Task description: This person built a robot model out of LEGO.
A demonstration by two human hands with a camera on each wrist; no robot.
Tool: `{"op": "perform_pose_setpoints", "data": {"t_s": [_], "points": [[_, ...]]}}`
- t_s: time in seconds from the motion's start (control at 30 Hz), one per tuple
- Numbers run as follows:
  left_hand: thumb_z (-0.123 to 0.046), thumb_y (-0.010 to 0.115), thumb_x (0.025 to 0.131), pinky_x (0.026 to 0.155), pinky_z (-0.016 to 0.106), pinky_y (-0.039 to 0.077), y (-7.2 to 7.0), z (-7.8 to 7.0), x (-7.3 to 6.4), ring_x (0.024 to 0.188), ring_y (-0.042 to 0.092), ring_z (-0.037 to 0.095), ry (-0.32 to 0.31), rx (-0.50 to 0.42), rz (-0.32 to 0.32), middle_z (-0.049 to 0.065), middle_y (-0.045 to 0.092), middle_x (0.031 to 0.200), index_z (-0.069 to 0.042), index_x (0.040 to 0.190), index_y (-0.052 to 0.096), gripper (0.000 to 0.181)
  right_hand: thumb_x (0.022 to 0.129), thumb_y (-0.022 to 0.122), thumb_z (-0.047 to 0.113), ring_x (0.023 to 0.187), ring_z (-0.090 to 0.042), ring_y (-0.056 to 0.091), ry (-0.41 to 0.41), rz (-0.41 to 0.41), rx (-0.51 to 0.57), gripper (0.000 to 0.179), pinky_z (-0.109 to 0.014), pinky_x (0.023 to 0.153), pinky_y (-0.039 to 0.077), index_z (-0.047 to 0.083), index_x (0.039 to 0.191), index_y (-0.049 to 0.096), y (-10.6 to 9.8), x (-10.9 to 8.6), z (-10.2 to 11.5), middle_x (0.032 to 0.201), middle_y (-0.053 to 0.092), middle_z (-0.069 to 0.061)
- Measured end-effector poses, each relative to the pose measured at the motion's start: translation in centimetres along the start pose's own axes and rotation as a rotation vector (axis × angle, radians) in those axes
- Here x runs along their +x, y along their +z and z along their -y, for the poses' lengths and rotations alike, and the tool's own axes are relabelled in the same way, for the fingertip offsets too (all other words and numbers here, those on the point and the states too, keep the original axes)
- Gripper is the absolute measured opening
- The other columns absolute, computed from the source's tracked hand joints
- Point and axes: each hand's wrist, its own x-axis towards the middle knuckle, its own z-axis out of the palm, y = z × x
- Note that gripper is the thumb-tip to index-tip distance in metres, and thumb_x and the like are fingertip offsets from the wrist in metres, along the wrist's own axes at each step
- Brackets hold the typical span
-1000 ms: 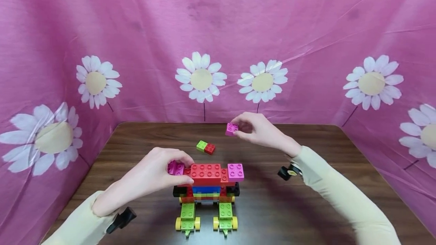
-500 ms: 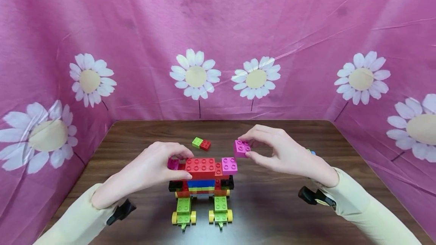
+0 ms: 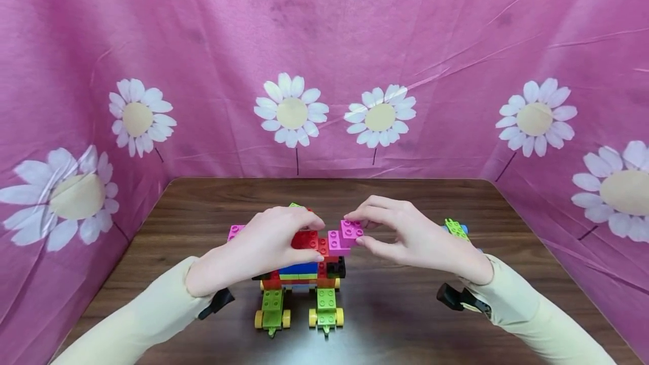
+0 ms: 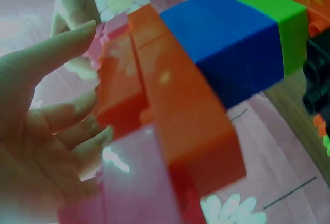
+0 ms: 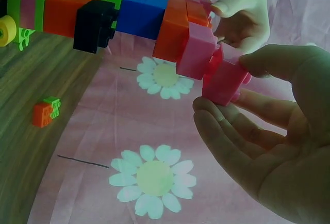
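Note:
A model of toy building bricks stands on the table, with a long red brick (image 3: 306, 239) on top and a pink brick (image 3: 334, 241) at its right end. My left hand (image 3: 269, 238) lies across the top, thumb and fingers spread around the red brick and hiding much of it. Between thumb and fingers, my right hand (image 3: 405, 235) pinches another pink brick (image 3: 351, 230). In the right wrist view, this held brick (image 5: 223, 82) meets the end pink brick (image 5: 197, 51); whether they are joined I cannot tell. Blue bricks (image 5: 142, 15) sit below the red layer.
Green wheeled pieces (image 3: 326, 306) stick out from the model's front. A small red and lime green pair of bricks (image 5: 45, 112) lies behind the model. Beyond my right wrist is a lime green piece (image 3: 456, 228). Daisy-printed pink cloth (image 3: 324, 44) surrounds the table (image 3: 405, 320).
My right hand has come nearer and down, bringing the pink brick to the model's right end. My left hand has slid rightward along the red brick, uncovering the pink brick at the left end.

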Motion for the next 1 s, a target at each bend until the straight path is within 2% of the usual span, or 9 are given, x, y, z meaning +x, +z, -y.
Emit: {"op": "perform_pose_setpoints", "data": {"t_s": [0.1,0.2,0.33,0.43,0.57,0.7,0.8,1.0], "points": [[-0.037,0.081,0.081,0.067,0.021,0.055,0.6,-0.4,0.7,0.083,0.066,0.011,0.012,0.014,0.001,0.000,0.075,0.100,-0.012,0.110,0.072,0.040,0.086,0.074,0.010,0.093,0.002,0.063,-0.005,-0.009,-0.006,0.037,-0.016,0.078,0.054,0.016,0.121,0.067,0.0,-0.1,-0.1,0.107,0.065,0.010],[-0.038,0.082,0.080,0.060,0.018,0.051,1.2,-0.7,1.1,0.078,0.062,0.010,0.012,0.045,0.003,0.000,0.074,0.096,-0.011,0.109,0.071,0.041,0.086,0.074,0.011,0.093,0.002,0.061,-0.011,-0.012,-0.025,0.037,-0.014,0.076,0.052,0.016,0.121,0.067,0.0,-0.1,0.0,0.106,0.065,0.011],[-0.039,0.082,0.080,0.060,0.022,0.054,1.7,-1.0,1.4,0.080,0.064,0.011,0.002,0.078,-0.005,0.000,0.073,0.097,-0.011,0.109,0.071,0.042,0.087,0.074,0.013,0.093,0.000,0.060,-0.021,-0.004,-0.044,0.036,-0.014,0.076,0.051,0.016,0.122,0.066,0.1,0.0,0.1,0.106,0.065,0.011],[-0.036,0.081,0.081,0.058,0.021,0.053,2.0,-1.1,1.5,0.077,0.062,0.011,-0.012,0.053,0.006,0.001,0.072,0.094,-0.009,0.111,0.070,0.041,0.087,0.073,0.014,0.094,0.000,0.059,-0.013,0.002,-0.043,0.035,-0.014,0.077,0.052,0.016,0.122,0.066,0.1,0.1,0.3,0.107,0.064,0.011],[-0.032,0.080,0.083,0.052,0.017,0.045,2.2,-1.1,1.7,0.068,0.053,0.008,-0.043,-0.011,0.025,0.000,0.068,0.087,-0.008,0.112,0.069,0.039,0.087,0.072,0.012,0.095,0.001,0.060,-0.005,0.002,-0.028,0.034,-0.015,0.076,0.053,0.015,0.121,0.066,0.2,0.2,0.4,0.109,0.066,0.010],[-0.030,0.080,0.084,0.050,0.017,0.042,2.3,-1.1,1.7,0.066,0.050,0.008,-0.064,-0.047,0.024,0.000,0.067,0.085,-0.007,0.113,0.069,0.038,0.086,0.073,0.008,0.091,-0.001,0.064,-0.033,-0.015,-0.017,0.034,-0.017,0.075,0.056,0.012,0.119,0.067,0.3,0.3,0.3,0.108,0.070,0.006],[-0.030,0.079,0.084,0.050,0.017,0.041,2.4,-1.1,1.7,0.065,0.049,0.008,-0.066,-0.060,0.022,0.001,0.067,0.085,-0.007,0.113,0.070,0.039,0.085,0.073,0.006,0.088,-0.002,0.064,-0.045,-0.022,-0.010,0.034,-0.018,0.073,0.056,0.010,0.118,0.067,0.3,0.3,0.2,0.105,0.070,0.004],[-0.030,0.079,0.085,0.049,0.017,0.040,2.5,-1.0,1.7,0.064,0.048,0.008,-0.053,-0.077,0.018,0.000,0.066,0.082,-0.006,0.113,0.070,0.039,0.086,0.074,0.010,0.090,-0.001,0.061,-0.013,0.007,0.007,0.034,-0.019,0.071,0.055,0.015,0.119,0.067,0.3,0.4,0.5,0.106,0.068,0.010]]}}
